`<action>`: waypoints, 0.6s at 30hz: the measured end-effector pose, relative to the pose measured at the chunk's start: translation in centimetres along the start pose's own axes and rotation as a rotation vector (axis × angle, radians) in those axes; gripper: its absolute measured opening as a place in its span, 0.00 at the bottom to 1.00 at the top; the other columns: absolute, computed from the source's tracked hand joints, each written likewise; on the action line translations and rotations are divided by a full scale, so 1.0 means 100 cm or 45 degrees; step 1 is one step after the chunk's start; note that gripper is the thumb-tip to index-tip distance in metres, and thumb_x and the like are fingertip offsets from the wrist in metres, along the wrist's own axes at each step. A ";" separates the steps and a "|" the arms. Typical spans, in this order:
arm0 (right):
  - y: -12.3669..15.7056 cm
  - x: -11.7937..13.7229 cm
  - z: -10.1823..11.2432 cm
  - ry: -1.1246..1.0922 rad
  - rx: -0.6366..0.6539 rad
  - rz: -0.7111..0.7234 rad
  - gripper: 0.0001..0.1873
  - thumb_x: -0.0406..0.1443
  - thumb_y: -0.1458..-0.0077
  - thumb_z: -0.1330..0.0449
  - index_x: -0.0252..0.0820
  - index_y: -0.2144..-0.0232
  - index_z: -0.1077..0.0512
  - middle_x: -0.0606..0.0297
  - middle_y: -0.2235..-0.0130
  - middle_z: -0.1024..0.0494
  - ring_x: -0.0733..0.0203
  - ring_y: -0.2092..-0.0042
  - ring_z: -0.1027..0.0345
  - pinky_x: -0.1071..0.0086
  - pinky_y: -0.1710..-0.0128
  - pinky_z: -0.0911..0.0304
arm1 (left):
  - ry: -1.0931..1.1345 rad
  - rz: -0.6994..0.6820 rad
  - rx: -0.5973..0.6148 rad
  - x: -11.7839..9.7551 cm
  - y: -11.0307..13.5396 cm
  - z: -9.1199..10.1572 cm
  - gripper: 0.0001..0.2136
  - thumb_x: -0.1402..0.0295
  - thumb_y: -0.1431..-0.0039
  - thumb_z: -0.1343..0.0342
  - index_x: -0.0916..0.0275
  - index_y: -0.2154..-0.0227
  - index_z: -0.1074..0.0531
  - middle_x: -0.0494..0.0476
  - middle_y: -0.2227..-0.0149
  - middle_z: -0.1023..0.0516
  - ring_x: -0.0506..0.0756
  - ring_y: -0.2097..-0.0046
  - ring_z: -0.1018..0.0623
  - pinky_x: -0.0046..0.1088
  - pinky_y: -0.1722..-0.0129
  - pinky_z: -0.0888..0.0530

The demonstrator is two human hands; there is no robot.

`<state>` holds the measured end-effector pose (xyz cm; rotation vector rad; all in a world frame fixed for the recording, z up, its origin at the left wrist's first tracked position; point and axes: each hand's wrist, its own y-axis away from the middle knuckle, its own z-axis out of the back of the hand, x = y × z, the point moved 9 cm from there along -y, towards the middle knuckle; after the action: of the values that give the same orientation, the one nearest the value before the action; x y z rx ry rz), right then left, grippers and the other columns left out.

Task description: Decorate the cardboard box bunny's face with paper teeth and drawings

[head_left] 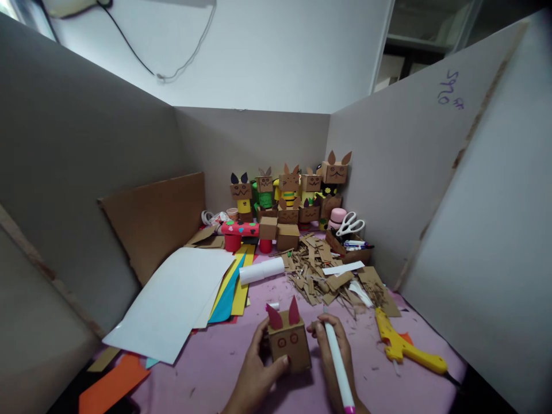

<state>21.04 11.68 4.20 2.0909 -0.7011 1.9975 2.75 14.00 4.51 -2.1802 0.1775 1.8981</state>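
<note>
My left hand (259, 368) grips a small cardboard box (297, 357) from its left side, thumb across the front. Two red pointed paper ears (293, 311) rise from the box top, and two ringed eyes are drawn on its front. Just to the right, my right hand (336, 351) is closed around a white marker (338, 362) with a pink end; its tip points away from me. A small brown bit shows at the right fingertips, too small to name. Behind the box lies a short white and pink piece (272, 306), perhaps the marker's cap.
Cardboard scraps (313, 264) pile up behind, near a white tube (262, 271). Yellow glue gun (407, 348) lies right; white paper (172, 299) and an orange sheet (112, 384) lie left. Cardboard animal figures (288, 183) and white scissors (351, 224) stand at the back. Grey partitions (254, 138) enclose the table.
</note>
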 end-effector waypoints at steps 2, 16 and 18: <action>0.002 0.004 -0.005 0.016 0.065 0.063 0.14 0.45 0.45 0.41 0.45 0.60 0.35 0.65 0.66 0.24 0.59 0.65 0.30 0.66 0.64 0.36 | -0.002 -0.007 0.001 -0.002 0.000 -0.001 0.34 0.67 0.54 0.34 0.64 0.44 0.41 0.72 0.44 0.27 0.68 0.45 0.27 0.44 0.45 0.33; -0.003 0.005 -0.006 0.034 0.017 0.171 0.14 0.42 0.44 0.42 0.48 0.57 0.38 0.63 0.58 0.23 0.60 0.63 0.28 0.67 0.62 0.33 | 0.040 -0.014 -0.259 0.007 0.000 0.007 0.37 0.57 0.64 0.28 0.60 0.49 0.34 0.66 0.53 0.20 0.69 0.52 0.22 0.42 0.53 0.26; -0.009 0.003 0.004 0.032 -0.078 0.135 0.13 0.42 0.42 0.44 0.48 0.55 0.38 0.63 0.58 0.23 0.59 0.61 0.27 0.66 0.60 0.33 | 0.052 -0.008 -0.306 0.005 -0.001 0.010 0.36 0.56 0.66 0.28 0.60 0.51 0.33 0.64 0.55 0.19 0.69 0.53 0.22 0.43 0.53 0.27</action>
<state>21.75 12.25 4.62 2.0303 -0.8737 2.0253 1.85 14.40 3.91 -2.3689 -0.0537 1.9619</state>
